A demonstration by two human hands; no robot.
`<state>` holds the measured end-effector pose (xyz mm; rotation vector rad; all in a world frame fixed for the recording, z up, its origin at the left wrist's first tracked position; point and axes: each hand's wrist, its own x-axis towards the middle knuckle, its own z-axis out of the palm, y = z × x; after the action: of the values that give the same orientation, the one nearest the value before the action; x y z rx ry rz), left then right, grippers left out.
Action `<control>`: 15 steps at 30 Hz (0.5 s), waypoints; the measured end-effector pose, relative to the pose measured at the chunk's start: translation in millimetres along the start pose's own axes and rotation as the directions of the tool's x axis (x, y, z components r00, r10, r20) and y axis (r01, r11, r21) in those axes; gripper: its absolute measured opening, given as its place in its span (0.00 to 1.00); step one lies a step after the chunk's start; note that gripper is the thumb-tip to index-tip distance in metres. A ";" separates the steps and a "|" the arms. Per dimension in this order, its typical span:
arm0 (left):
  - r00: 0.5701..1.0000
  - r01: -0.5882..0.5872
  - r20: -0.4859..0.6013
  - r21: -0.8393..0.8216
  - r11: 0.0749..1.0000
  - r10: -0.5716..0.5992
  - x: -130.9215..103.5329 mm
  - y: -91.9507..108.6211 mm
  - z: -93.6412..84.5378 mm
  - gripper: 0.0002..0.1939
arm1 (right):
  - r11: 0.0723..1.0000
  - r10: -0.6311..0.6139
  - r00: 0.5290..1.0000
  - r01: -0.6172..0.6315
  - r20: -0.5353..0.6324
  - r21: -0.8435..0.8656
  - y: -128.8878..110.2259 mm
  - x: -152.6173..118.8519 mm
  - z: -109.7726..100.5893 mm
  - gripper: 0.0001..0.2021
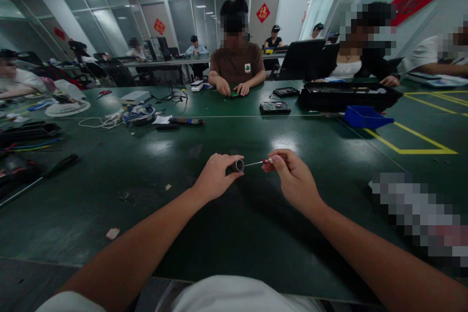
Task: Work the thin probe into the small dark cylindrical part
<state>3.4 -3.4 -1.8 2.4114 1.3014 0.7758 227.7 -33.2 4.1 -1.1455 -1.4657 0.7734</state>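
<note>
Your left hand [215,175] reaches in over the near middle of the table and pinches a short, dark cylindrical part [237,165], index finger along its top, thumb beneath. The part's round, hollow-looking end shows at the right of the grip, just beyond the fingertips. Your right hand [296,178], to the right at about the same depth, has its fingers curled narrowly round the reddish handle of a slim screwdriver [253,163]. The metal shaft bridges the gap between your hands, pointing left, its far end at the right edge of the round end. Whether the tip is inside, touching or just short of the part cannot be told; it is too small.

The step in hand looks like working at that round end with the screwdriver while the left hand acts as a clamp. The next move seems to call for a firm left pinch, the shaft lined up with its point of contact, and small, controlled motions from the right; a slip could carry the tip toward your left thumb.

Both things appear raised above the dark green table [204,248]. Beyond, a blue bin [367,117] sits far right, and a co-worker in a brown shirt [237,63] sits across from you.
</note>
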 end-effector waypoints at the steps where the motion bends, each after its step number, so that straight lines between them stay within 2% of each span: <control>1: 1.000 -0.001 0.003 -0.004 1.000 0.001 -0.1 -0.2 0.1 0.21 | 1.000 -0.001 1.000 0.001 -0.019 -0.020 -0.7 0.0 -0.7 0.11; 7: 1.000 -0.018 0.020 -0.009 1.000 0.018 -0.9 -2.0 1.3 0.21 | 0.996 -0.074 0.989 0.066 -0.128 -0.068 -9.2 -1.9 -4.8 0.10; 11: 0.999 -0.015 0.028 -0.006 1.000 0.016 -0.6 -2.0 1.0 0.21 | 0.990 -0.127 0.990 0.122 -0.069 -0.066 -9.4 -4.3 -4.6 0.09; 15: 0.999 -0.021 0.031 0.005 1.000 0.021 0.1 -1.9 0.7 0.21 | 0.986 -0.122 0.992 0.117 -0.035 -0.123 -6.1 -4.4 -4.4 0.10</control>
<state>2.6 -2.3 -3.3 2.4354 1.2701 0.7382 230.3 -39.9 9.1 -1.1455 -1.5473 0.5807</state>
